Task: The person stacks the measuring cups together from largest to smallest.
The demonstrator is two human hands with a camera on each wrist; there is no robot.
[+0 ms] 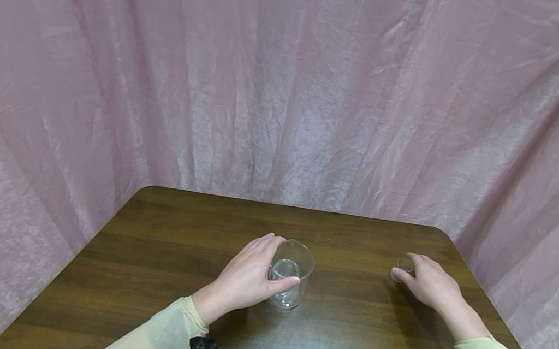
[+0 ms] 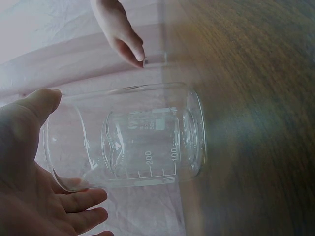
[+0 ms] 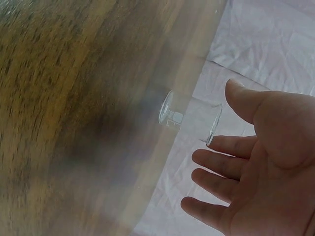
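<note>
A large clear glass beaker stands upright on the wooden table, with a smaller glass beaker nested inside it. My left hand grips the large beaker near its rim, thumb on the near side and fingers around the far left. White scale marks with 100 and 200 show in the left wrist view. Over to the right, a tiny glass beaker stands near the table's right side. My right hand is around its rim; in the right wrist view the index fingertip is right at the rim, the thumb slightly apart.
The brown wooden table has rounded far corners. Pink velvet curtains hang behind it and along both sides. A small faint clear mark shows on the tabletop beyond the large beaker.
</note>
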